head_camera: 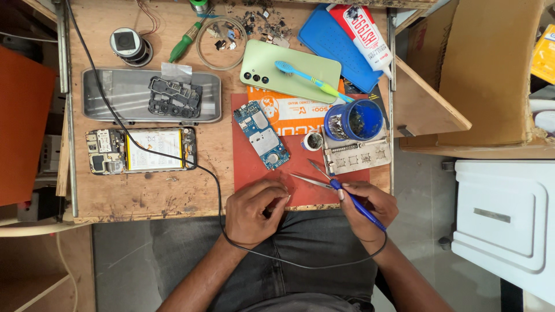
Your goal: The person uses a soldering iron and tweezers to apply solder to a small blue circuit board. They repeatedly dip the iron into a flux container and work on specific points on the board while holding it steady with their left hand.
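Two tools pinched together in the right hand [370,209]: a blue-handled tool [359,209] with a fine metal tip and a pair of tweezers [312,181], both pointing left over the red mat [245,173] at the near edge of the surface [144,196]. Right grip closed around both shafts, fingers wrapped low on the handle. Left hand [252,211] just beside, resting on the mat's near edge, fingers curled in against the thumb; cannot tell whether anything small sits inside that grip.

Better done with the heel of the right hand braced on the mat, so that both tips stay steady. Worth minding the black cable [173,157]: trailing from the tool's rear, looping across the lap and up over the surface, lying across the opened phone [141,150]. Enough slack needed there to avoid dragging on it.

Beyond the tips, well within reach: a blue circuit board [261,134] lying flat on the mat, a small round pot [313,140], a metal stencil plate [357,157] and a blue cup [352,120]. Farther back, a green phone cover [272,66] with a toothbrush [312,79] across it, and a metal tray [115,95] holding a black frame [175,97].
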